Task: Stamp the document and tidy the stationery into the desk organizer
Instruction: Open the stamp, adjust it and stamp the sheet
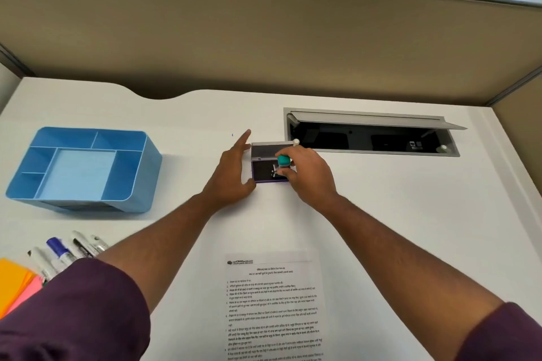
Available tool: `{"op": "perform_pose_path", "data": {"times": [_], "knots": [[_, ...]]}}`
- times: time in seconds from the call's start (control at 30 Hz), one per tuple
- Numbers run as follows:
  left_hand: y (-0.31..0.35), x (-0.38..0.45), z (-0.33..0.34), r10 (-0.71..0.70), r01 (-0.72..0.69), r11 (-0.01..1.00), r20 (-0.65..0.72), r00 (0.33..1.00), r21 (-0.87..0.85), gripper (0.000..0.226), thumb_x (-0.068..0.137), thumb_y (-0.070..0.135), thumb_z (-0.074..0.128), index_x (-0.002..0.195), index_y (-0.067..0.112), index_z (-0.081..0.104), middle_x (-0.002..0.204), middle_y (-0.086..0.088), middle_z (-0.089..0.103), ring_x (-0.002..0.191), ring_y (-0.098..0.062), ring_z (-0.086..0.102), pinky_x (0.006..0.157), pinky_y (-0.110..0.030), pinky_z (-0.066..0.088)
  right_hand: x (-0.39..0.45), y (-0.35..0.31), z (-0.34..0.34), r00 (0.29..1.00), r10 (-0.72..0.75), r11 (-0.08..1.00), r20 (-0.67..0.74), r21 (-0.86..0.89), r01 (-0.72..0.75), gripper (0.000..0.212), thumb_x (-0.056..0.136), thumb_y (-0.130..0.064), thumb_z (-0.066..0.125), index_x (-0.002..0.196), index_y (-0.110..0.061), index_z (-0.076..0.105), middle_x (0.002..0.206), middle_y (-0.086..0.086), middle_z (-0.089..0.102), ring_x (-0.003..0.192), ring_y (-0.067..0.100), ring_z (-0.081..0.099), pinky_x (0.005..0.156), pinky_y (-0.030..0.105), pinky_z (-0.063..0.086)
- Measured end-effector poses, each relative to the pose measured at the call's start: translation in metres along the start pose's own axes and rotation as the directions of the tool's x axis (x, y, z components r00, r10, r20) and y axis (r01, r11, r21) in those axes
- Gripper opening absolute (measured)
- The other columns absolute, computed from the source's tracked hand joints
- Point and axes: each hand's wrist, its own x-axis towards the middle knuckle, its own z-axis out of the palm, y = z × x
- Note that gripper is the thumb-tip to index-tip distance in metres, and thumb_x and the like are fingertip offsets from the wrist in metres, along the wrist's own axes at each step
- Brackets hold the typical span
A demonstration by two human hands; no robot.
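Document [274, 302] lies nearest on tabletop [381, 214], unstamped. Beyond it, left hand [231, 176], fingers straight, steadies open ink pad [265, 170]; right hand [305, 173] grip pinches teal stamp [283, 162] onto pad. Risk: pad slides, uneven inking, smudged print. Organizer [85, 167] far left.

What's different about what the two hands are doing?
The right hand is curled around the teal-topped stamp, pressing it onto the dark ink pad; the left hand grips nothing. The left hand's fingers are straight, with the thumb against the ink pad's near corner; the right hand's fingers are bent. Both hands meet at the open ink pad on the white desk.
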Motion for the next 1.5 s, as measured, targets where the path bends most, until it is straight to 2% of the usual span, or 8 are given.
{"op": "perform_pose_path", "data": {"times": [0.13, 0.23, 0.47, 0.63, 0.83, 1.07, 1.23, 1.5], "knots": [[0.001, 0.004, -0.003, 0.179, -0.184, 0.957, 0.042, 0.983, 0.222, 0.097, 0.084, 0.025, 0.074, 0.154, 0.045, 0.011, 0.152, 0.006, 0.038, 0.130, -0.016, 0.040, 0.108, -0.032, 0.039, 0.000, -0.001, 0.000, 1.000, 0.011, 0.999, 0.005, 0.042, -0.012, 0.022, 0.089, -0.021, 0.075, 0.110, -0.024, 0.067, 0.109, -0.007, 0.071, 0.099, 0.014, 0.060, 0.079, 0.028, 0.049], [-0.005, 0.010, -0.003, 0.183, -0.206, 0.929, 0.103, 0.978, 0.308, 0.094, 0.084, 0.032, 0.074, 0.153, 0.049, 0.013, 0.147, 0.002, 0.043, 0.130, -0.021, 0.042, 0.104, -0.041, 0.043, 0.003, -0.001, -0.001, 0.999, 0.011, 0.997, 0.035, 0.070, -0.014, 0.023, 0.088, -0.015, 0.073, 0.108, -0.025, 0.067, 0.105, -0.006, 0.073, 0.093, 0.016, 0.064, 0.081, 0.035, 0.055], [-0.012, 0.016, -0.005, 0.164, -0.177, 0.963, 0.083, 0.983, 0.200, 0.097, 0.077, 0.032, 0.081, 0.153, 0.043, 0.020, 0.139, 0.007, 0.048, 0.118, -0.016, 0.045, 0.103, -0.034, 0.039, 0.014, -0.006, -0.002, 0.999, -0.012, 0.998, 0.044, 0.065, 0.009, 0.024, 0.087, -0.014, 0.076, 0.108, -0.022, 0.071, 0.103, -0.002, 0.074, 0.095, 0.019, 0.065, 0.080, 0.031, 0.054], [-0.016, 0.023, -0.004, 0.183, -0.195, 0.968, 0.093, 0.979, 0.156, 0.101, 0.071, 0.035, 0.084, 0.153, 0.034, 0.025, 0.145, 0.009, 0.048, 0.120, -0.016, 0.049, 0.107, -0.038, 0.035, 0.026, -0.024, -0.003, 0.998, -0.021, 0.995, -0.059, 0.098, 0.027, 0.026, 0.088, -0.011, 0.075, 0.113, -0.016, 0.072, 0.110, 0.002, 0.074, 0.099, 0.019, 0.064, 0.088, 0.032, 0.055], [-0.019, 0.028, -0.005, 0.175, -0.185, 0.978, 0.106, 0.979, 0.100, 0.107, 0.064, 0.034, 0.087, 0.153, 0.030, 0.028, 0.153, 0.010, 0.041, 0.120, -0.014, 0.051, 0.109, -0.038, 0.033, 0.020, -0.025, 0.021, 0.999, -0.043, 0.999, -0.026, 0.021, 0.043, 0.022, 0.081, -0.005, 0.073, 0.100, -0.017, 0.073, 0.093, 0.002, 0.075, 0.083, 0.025, 0.067, 0.074, 0.035, 0.054], [-0.018, 0.030, -0.005, 0.170, -0.177, 0.982, 0.094, 0.981, 0.068, 0.108, 0.061, 0.032, 0.089, 0.152, 0.028, 0.031, 0.150, 0.010, 0.046, 0.125, -0.015, 0.051, 0.110, -0.044, 0.036, 0.040, -0.036, 0.010, 1.000, -0.025, 0.999, 0.014, 0.031, 0.024, 0.026, 0.083, -0.005, 0.072, 0.102, -0.022, 0.074, 0.098, 0.000, 0.075, 0.090, 0.019, 0.066, 0.080, 0.034, 0.055], [-0.017, 0.028, -0.006, 0.170, -0.178, 0.981, 0.101, 0.980, 0.076, 0.109, 0.064, 0.033, 0.088, 0.154, 0.030, 0.027, 0.154, 0.009, 0.041, 0.130, -0.015, 0.048, 0.113, -0.042, 0.032, 0.029, -0.038, 0.018, 0.998, -0.028, 1.000, 0.049, 0.005, 0.028, 0.029, 0.080, 0.003, 0.067, 0.098, -0.019, 0.071, 0.087, 0.001, 0.072, 0.080, 0.024, 0.066, 0.069, 0.038, 0.056], [-0.015, 0.029, -0.006, 0.147, -0.156, 0.984, 0.106, 0.983, 0.085, 0.113, 0.061, 0.029, 0.090, 0.153, 0.035, 0.025, 0.151, 0.013, 0.044, 0.127, -0.016, 0.050, 0.111, -0.047, 0.036, 0.038, -0.032, 0.017, 0.998, 0.067, 0.998, 0.009, -0.001, -0.067, 0.026, 0.085, -0.006, 0.075, 0.107, -0.019, 0.071, 0.099, 0.004, 0.073, 0.096, 0.023, 0.063, 0.082, 0.038, 0.057]]}}
